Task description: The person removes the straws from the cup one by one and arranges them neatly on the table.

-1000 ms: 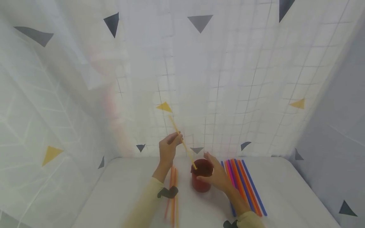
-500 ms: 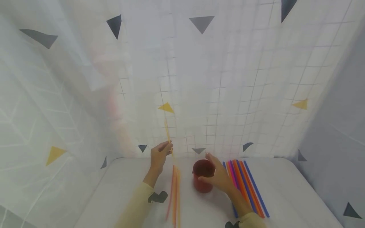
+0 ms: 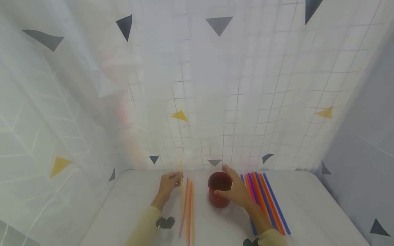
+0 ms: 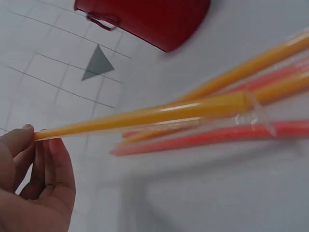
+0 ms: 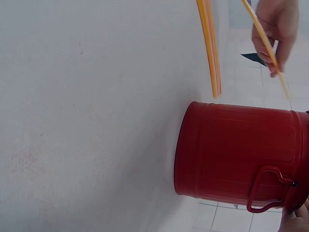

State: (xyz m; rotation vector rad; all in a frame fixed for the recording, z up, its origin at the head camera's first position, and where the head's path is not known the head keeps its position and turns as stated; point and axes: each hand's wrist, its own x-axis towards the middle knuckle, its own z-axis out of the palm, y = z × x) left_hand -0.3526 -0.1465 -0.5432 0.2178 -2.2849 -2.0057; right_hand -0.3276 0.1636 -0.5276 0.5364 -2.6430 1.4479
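My left hand [image 3: 167, 186] pinches a yellow drinking straw [image 4: 159, 115] near its far end, between thumb and fingers. The straw is in a clear plastic sleeve, whose loose end sticks out past it. It stands tilted beside several orange, yellow and pinkish-red straws [image 3: 188, 208] lying lengthwise on the table. My right hand [image 3: 237, 193] holds a small red metal pail [image 3: 219, 199] at its rim, thumb at the front and fingers round the far side. Upright on the table, the pail shows a side handle [image 5: 263, 191] in the right wrist view. Nothing shows inside its dark opening.
To the right of my right hand lies a row of several straws [image 3: 267, 201] in blue, orange, pink and purple, partly behind my forearm. White cloth with triangles and grid lines [image 3: 246, 102] hangs behind and beside the white table [image 3: 314, 205].
My left hand has moved left and down from the pail, bringing the yellow straw out of the pail's opening and over beside the left straws. My right hand stays on the pail.
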